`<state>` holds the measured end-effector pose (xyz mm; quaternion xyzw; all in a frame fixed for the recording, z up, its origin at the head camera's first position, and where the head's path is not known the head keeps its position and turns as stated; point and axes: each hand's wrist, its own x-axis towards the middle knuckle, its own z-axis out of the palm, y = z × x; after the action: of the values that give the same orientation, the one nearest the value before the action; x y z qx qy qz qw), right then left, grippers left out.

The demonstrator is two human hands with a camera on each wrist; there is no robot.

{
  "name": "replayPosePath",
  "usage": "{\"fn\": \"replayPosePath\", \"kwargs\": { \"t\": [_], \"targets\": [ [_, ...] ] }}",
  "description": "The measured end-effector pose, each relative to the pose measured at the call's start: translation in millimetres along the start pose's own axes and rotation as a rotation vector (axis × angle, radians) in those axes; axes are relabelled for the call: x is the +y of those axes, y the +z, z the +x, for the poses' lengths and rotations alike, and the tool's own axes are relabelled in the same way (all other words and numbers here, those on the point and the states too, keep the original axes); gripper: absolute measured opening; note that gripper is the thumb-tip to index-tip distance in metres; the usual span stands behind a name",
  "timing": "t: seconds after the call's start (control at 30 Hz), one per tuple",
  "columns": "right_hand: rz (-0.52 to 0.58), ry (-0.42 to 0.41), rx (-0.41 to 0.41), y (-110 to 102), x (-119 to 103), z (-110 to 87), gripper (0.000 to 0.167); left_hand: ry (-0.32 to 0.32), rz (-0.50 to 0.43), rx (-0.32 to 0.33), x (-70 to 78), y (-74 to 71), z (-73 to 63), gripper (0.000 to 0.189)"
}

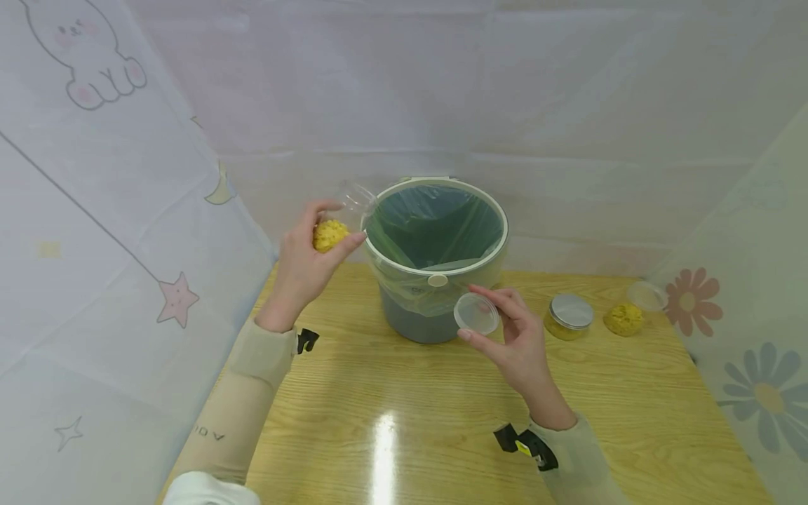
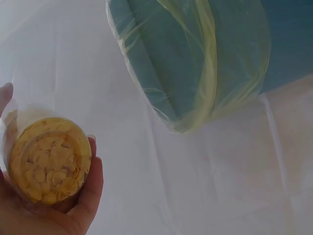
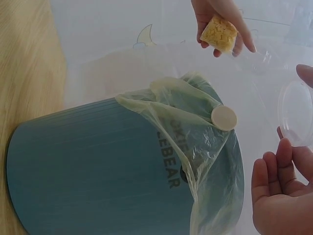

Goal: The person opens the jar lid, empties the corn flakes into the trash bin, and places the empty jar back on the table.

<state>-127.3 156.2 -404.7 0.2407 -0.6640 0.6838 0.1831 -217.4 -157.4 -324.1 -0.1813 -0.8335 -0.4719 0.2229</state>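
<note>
Left of the bin's rim, my left hand [image 1: 295, 270] grips a clear plastic jar [image 1: 358, 203] tipped on its side, with its mouth toward the bin. Yellow flake-like pieces [image 1: 330, 236] lie packed at the jar's bottom end, and the left wrist view shows that round base [image 2: 51, 161] facing the camera. In front of the bin, my right hand [image 1: 522, 344] pinches a clear round lid [image 1: 476, 313] between thumb and fingertips. Between the hands stands a blue-grey bin [image 3: 93, 171] with a white rim and a thin yellowish bag [image 3: 166, 107] folded over its edge.
On the wooden table [image 1: 353, 407], right of the bin, stands a jar with a silver lid [image 1: 571, 311]. Beside it is a heap of yellow pieces [image 1: 623, 320] next to a clear round rim [image 1: 647, 296]. Printed white sheets [image 1: 568, 140] hang behind and at both sides.
</note>
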Motion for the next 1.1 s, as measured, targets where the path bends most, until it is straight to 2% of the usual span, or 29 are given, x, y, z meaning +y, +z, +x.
{"fn": "replayPosePath", "kwargs": {
  "t": [0.13, 0.3, 0.5, 0.77, 1.1],
  "targets": [
    [0.002, 0.001, 0.001, 0, 0, -0.2, 0.058, 0.037, 0.084, 0.004, -6.0, 2.2, 2.3, 0.059],
    [0.002, 0.017, 0.007, 1, -1, -0.3, 0.058, 0.125, 0.226, -0.014, -16.5, 7.3, 4.0, 0.065],
    [-0.003, 0.027, 0.003, 2, -1, -1.5, 0.058, 0.161, 0.354, -0.04, -17.0, 12.4, 3.0, 0.066],
    [-0.007, 0.023, 0.0, 1, 0, -2.3, 0.059, 0.242, 0.447, -0.037, -15.4, 18.3, 3.7, 0.061],
    [-0.015, 0.026, 0.001, 0, -1, -3.7, 0.058, 0.314, 0.511, -0.004, -16.4, 19.5, 5.9, 0.062]
  ]
}}
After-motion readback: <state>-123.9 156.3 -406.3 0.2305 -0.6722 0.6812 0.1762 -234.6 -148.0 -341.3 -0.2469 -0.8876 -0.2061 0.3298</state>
